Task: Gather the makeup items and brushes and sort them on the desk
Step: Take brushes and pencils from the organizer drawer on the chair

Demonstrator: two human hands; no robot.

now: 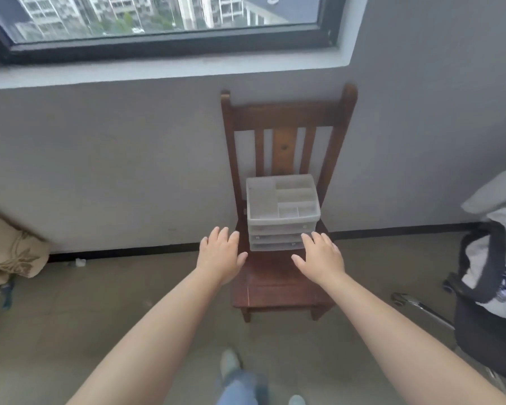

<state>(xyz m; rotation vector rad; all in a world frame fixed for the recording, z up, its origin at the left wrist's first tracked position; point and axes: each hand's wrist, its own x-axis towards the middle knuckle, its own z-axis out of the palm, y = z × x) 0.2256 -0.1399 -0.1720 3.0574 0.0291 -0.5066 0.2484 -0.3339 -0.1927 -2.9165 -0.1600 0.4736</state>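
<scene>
Both of my arms are stretched out in front of me toward a dark wooden chair [278, 282] that stands with its back against the grey wall under the window [164, 21]. On the rear half of the seat sits the translucent white organizer [282, 213]: a divided tray on top, one large compartment on the left and several smaller ones on the right, with three shallow drawers stacked beneath. I see nothing in the top compartments, and the drawer fronts are too cloudy for me to tell what is inside.

My left hand [221, 255] hovers palm down just left of the organizer, its fingers [216, 235] straight and spread wide, holding nothing; it overlaps the seat's left edge and is apart from the box. My right hand [322, 257] is at the organizer's lower right corner, fingers [316, 239] also straight and spread, holding nothing. The fingertips lie over the bottom drawers, though I cannot tell whether they touch.

At the right edge a black office chair [479, 320] is piled with pale bedding. At the left edge there is a beige patterned bundle [9, 249] on the floor. My jeans and light shoes show at the bottom.
</scene>
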